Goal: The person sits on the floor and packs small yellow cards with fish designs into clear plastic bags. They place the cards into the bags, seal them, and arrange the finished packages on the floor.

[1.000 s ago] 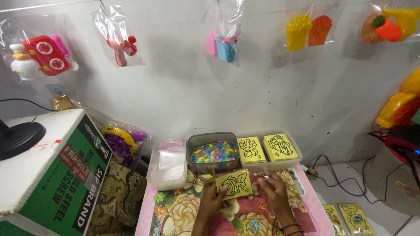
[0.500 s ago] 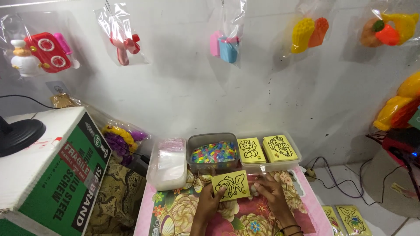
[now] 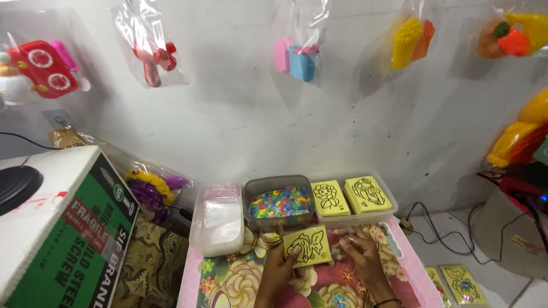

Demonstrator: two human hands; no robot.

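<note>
While my left hand (image 3: 278,268) pinches the yellow card (image 3: 307,246) by its lower left corner, card tilted above the flowered table (image 3: 228,279), my right hand (image 3: 359,254), fingers curled, touches nothing visible just right.

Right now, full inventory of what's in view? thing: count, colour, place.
card: 1, yellow with a black line drawing, held over the table.
card stacks: 2, yellow, in a clear tray at the table's back right.
bead tub: 1, clear, mixed colours, back centre.
bag stack: 1, clear, back left of the table.
table: 1, pink floral top.
box: 1, green and white, left.
bagged toys: several, mixed colours, hung on the wall.
floor cards: 2, yellow, lower right.
left hand: holds the card's left edge.
right hand: at the card's right edge.
</note>
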